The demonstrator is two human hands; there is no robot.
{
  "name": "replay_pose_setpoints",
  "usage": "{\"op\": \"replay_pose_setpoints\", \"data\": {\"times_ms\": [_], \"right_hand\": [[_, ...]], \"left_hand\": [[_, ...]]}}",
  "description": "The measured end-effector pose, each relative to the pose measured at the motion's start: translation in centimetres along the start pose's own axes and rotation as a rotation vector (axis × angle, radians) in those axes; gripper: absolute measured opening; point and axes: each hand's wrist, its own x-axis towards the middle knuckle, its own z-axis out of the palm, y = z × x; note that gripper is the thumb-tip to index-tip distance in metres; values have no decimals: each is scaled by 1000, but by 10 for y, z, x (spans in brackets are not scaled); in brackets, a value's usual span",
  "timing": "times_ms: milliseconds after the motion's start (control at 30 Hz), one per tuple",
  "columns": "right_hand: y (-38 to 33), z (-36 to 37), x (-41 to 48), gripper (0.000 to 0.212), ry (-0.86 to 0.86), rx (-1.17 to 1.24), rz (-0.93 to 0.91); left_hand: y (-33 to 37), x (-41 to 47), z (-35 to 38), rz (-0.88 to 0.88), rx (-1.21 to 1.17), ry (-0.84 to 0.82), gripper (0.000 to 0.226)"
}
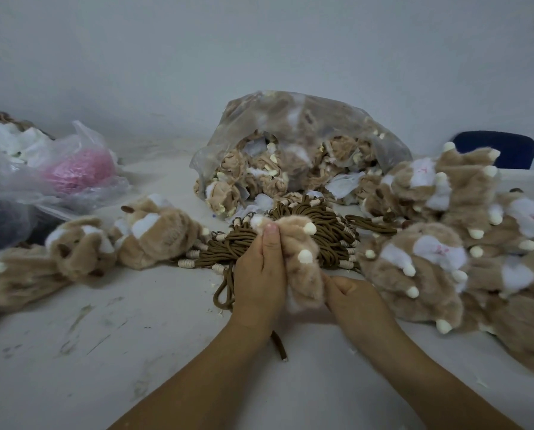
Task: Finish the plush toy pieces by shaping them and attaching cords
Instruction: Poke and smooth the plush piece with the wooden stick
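I hold one tan plush piece (299,259) with white nubs upright over the table's middle. My left hand (259,274) grips its left side, thumb up along the top edge. Its lower right end is gripped by my right hand (349,297). A brown cord (225,290) loops out from under my left hand, and its loose end (279,346) lies by my wrist. Behind the piece lies a bundle of brown cords (321,228) with pale beads.
A clear plastic bag (290,144) of unshaped plush pieces stands at the back. Shaped plush pieces are heaped at right (445,243) and at left (135,240). Plastic bags (57,169), one holding something pink, sit far left. A blue chair back (501,147) shows at the rear right.
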Motion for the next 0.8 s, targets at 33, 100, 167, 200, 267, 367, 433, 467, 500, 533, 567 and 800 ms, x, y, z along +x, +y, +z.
{"op": "replay_pose_setpoints", "data": {"times_ms": [33,100,167,200,267,367,433,467,500,533,567,800], "right_hand": [[0,-1,0,55,-8,-19,-9],[0,-4,0,62,-16,-48,-33],[0,-9,0,66,-1,-71,-57],[1,-11,0,66,7,-81,-66],[3,-13,0,67,24,-94,-63],[4,-13,0,66,40,-62,-68],[4,-15,0,68,40,-93,-95],[3,-16,1,70,41,-125,-110],[3,-17,1,71,45,-154,-119],[4,-19,2,71,51,-170,-121],[4,-19,2,71,57,-168,-124],[5,-17,3,65,56,-104,-183]], "left_hand": [[-1,0,-2,-27,-52,-22,45],[-1,1,-4,-59,-111,-41,42],[0,3,-6,-59,-110,-16,34],[1,5,-7,-56,-117,3,31],[2,6,-8,-42,-135,30,33],[4,5,-9,-42,-144,40,39],[5,3,-8,-44,-148,25,44],[4,3,-9,-38,-141,12,45],[4,2,-9,-33,-134,1,45],[5,2,-9,-30,-128,-6,44],[6,2,-8,-30,-122,-11,43],[4,2,-4,-51,-121,-121,43]]}}
